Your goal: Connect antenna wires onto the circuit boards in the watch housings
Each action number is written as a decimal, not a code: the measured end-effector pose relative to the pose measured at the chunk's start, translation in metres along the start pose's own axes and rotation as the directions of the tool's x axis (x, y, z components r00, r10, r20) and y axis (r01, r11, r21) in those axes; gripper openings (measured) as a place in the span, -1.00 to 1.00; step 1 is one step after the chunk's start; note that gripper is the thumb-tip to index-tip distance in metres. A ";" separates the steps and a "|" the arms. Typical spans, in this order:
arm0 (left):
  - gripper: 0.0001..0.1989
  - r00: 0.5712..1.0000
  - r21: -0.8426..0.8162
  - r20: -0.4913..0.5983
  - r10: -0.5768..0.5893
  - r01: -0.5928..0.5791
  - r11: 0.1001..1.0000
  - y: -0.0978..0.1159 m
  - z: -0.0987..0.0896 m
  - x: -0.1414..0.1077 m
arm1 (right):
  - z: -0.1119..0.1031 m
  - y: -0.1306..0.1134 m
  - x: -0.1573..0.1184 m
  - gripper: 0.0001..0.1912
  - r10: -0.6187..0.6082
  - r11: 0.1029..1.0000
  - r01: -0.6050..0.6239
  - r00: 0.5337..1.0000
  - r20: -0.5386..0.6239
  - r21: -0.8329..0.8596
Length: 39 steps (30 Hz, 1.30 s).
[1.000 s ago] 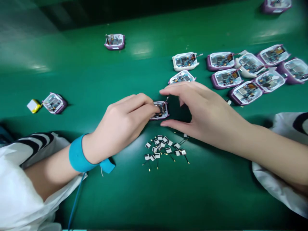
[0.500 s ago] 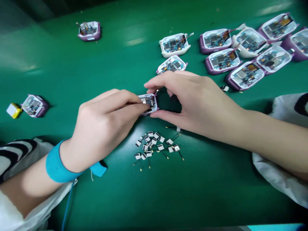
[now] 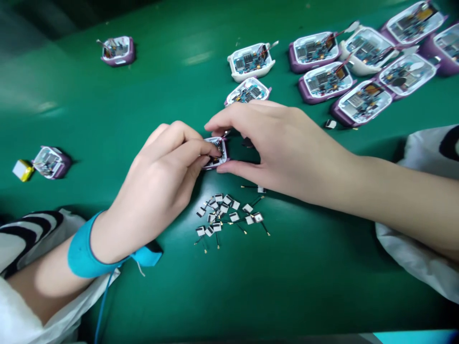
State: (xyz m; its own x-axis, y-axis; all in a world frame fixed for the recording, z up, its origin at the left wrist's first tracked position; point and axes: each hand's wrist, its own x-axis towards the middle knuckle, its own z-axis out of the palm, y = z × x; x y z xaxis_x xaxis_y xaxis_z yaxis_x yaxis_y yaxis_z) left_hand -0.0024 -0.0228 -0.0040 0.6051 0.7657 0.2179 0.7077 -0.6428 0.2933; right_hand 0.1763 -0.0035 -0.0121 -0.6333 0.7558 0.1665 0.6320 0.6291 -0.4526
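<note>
In the head view, a small purple smartwatch case (image 3: 224,149) with its circuit board showing lies between my hands. My left hand (image 3: 161,177), with a blue wrist strap (image 3: 86,246), has its fingers bunched at the left end of the case, one fingertip pressing on the board inside. My right hand (image 3: 276,143) curves around the right end, thumb at the near edge and fingers at the far edge. What lies under the left fingertips is hidden. Just below are several small white antenna pieces (image 3: 224,209) with thin black leads.
Several open watch cases (image 3: 326,82) crowd the upper right of the green table (image 3: 251,286). Another white case (image 3: 251,62) lies beyond my right hand. At far left, a yellow-edged battery (image 3: 23,170) is beside a purple case (image 3: 52,162); one more case (image 3: 117,50) stands upper left.
My left fingers have shifted on the board, the index fingertip now pointing down inside the case. My right hand keeps its hold; the view has moved slightly.
</note>
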 end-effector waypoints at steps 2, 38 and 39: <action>-0.85 1.000 -0.015 0.003 -0.007 0.007 1.000 0.000 0.000 0.000 | 0.000 0.000 0.000 -0.63 0.002 1.000 -0.002 1.000 -0.001 -0.005; -0.90 0.988 0.180 -0.129 0.081 -0.057 0.982 0.004 -0.003 -0.006 | -0.003 -0.003 0.001 -0.57 0.064 0.997 -0.062 0.996 0.060 -0.039; -0.89 0.987 0.173 -0.140 0.079 -0.054 0.983 0.005 -0.004 -0.006 | -0.003 -0.002 0.000 -0.58 0.061 0.997 -0.059 0.997 0.055 -0.042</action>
State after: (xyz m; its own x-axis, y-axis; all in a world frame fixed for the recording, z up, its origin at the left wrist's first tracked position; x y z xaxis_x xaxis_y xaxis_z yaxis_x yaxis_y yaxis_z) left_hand -0.0044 -0.0306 -0.0006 0.6022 0.7080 0.3690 0.7261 -0.6778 0.1156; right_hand 0.1759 -0.0042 -0.0084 -0.6171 0.7817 0.0904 0.6861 0.5907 -0.4248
